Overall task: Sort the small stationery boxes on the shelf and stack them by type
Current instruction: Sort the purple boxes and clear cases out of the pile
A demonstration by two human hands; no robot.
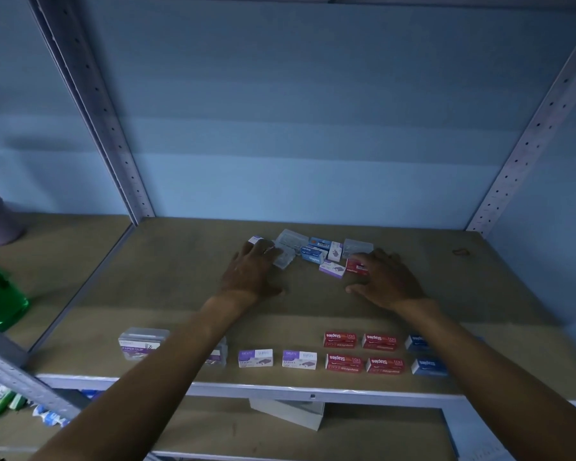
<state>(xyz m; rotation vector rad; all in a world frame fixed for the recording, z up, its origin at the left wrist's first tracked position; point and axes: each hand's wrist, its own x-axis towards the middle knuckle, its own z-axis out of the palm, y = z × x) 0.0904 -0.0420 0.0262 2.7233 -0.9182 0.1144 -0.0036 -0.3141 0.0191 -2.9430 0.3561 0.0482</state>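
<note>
A mixed heap of small boxes lies at the back of the shelf: clear plastic cases, blue staple boxes, a purple-white box and a red box. My left hand lies flat with its fingertips on a clear case and a purple-white box. My right hand lies flat, fingers touching the red box. Along the front edge stand sorted boxes: clear paper-clip cases, two purple-white boxes, several red staple boxes and blue ones.
Perforated grey uprights frame the shelf on both sides. A green plastic container stands on the neighbouring shelf at left. A white box lies on the shelf below. A small brown object lies at the back right.
</note>
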